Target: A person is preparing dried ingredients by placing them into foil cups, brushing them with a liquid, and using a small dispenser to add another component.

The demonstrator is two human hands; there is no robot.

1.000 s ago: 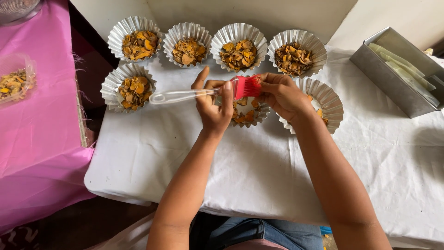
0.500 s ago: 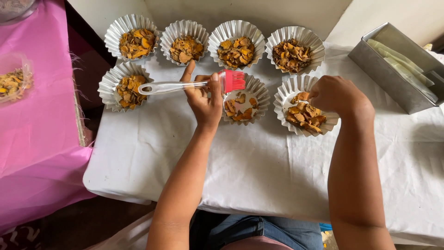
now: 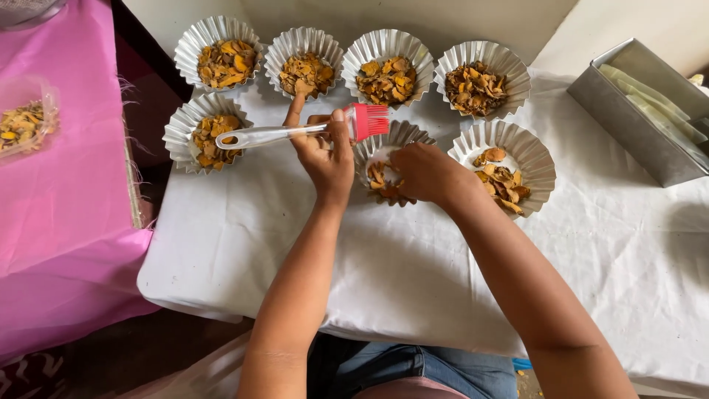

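left hand (image 3: 323,151) clenched on red-bristled pastry brush (image 3: 295,133), held level near table's far edge. right hand (image 3: 425,171) fingers down in middle front foil cup (image 3: 391,159); grip cannot tell. white tablecloth (image 3: 413,273).

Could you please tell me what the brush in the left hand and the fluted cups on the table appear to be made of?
The brush in the left hand looks like red silicone bristles on a clear plastic handle: see-through and glossy. The fluted cups seem thin metal, perhaps aluminium or tin: silvery, shiny, sharply pleated walls. The right hand rests in one cup.
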